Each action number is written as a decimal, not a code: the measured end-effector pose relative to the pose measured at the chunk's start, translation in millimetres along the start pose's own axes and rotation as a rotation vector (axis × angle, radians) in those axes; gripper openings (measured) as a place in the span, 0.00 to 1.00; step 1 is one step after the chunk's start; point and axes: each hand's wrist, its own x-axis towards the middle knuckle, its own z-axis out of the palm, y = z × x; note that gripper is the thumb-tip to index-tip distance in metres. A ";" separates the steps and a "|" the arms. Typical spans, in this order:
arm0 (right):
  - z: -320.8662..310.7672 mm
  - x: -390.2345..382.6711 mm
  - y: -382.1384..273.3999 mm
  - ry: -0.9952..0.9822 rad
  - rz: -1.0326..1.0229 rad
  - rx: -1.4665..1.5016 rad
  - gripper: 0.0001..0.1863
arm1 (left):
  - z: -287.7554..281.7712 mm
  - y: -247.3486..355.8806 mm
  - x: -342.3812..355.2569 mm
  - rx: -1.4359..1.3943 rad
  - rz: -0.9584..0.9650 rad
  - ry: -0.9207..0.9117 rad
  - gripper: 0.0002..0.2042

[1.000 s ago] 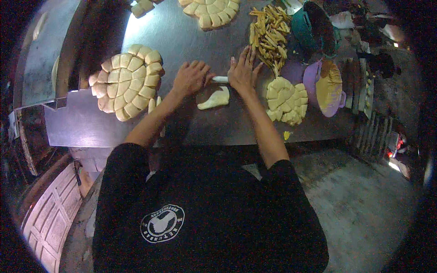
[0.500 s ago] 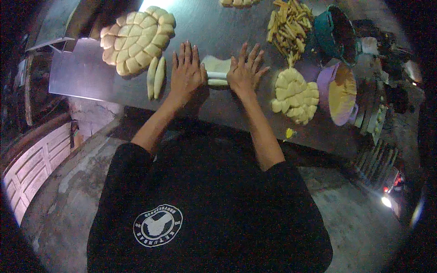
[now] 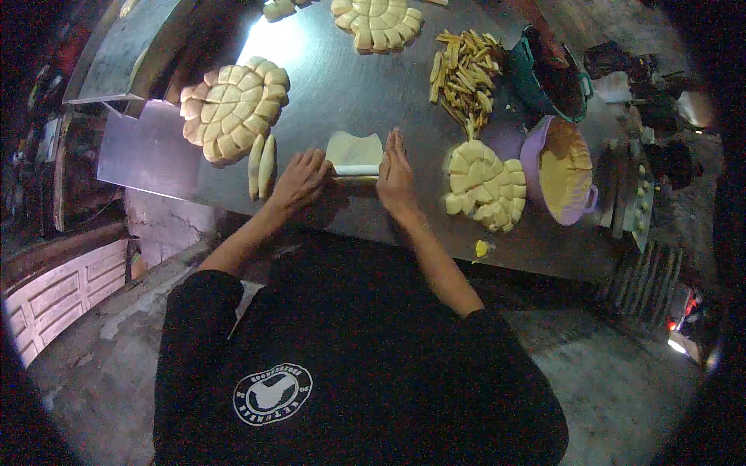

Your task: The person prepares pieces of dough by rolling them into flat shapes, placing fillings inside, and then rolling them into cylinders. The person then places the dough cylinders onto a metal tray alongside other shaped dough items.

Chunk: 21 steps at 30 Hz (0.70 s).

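Observation:
A white rolling pin [image 3: 357,170] lies crosswise over the near end of a flattened sheet of pale dough [image 3: 353,147] on the metal table. At its left end, my left hand [image 3: 304,180] has its fingers curled down around the pin. My right hand [image 3: 396,175] rests edge-on against the other end, its fingers stretched forward and close together. Two slim dough rolls [image 3: 262,168] lie side by side left of my left hand. To the right of my right hand is a flat round of dough cut into pieces [image 3: 486,182].
A large cut dough round [image 3: 233,109] sits at the left, another [image 3: 377,23] at the far edge. Yellow-brown sticks [image 3: 466,74] are heaped at the right, beside a green basket [image 3: 536,81]. A purple basin [image 3: 536,155] with yellow contents stands tilted near the right edge.
My left hand has gone from flat with spread fingers to curled. My right hand has turned edge-on, fingers together. The pin now lies at the dough sheet's near end, and more of the sheet shows.

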 end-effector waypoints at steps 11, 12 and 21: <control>1.0 130.1 7.4 0.163 0.071 -0.676 0.32 | 37.0 -55.3 127.4 0.177 -0.640 0.230 0.18; 2.9 138.0 5.9 0.207 0.112 -0.665 0.32 | 35.2 -60.4 134.4 0.135 -0.638 0.196 0.16; -0.8 175.0 46.7 0.316 0.152 -0.288 0.31 | 28.0 -55.2 119.4 -0.178 -0.361 0.269 0.10</control>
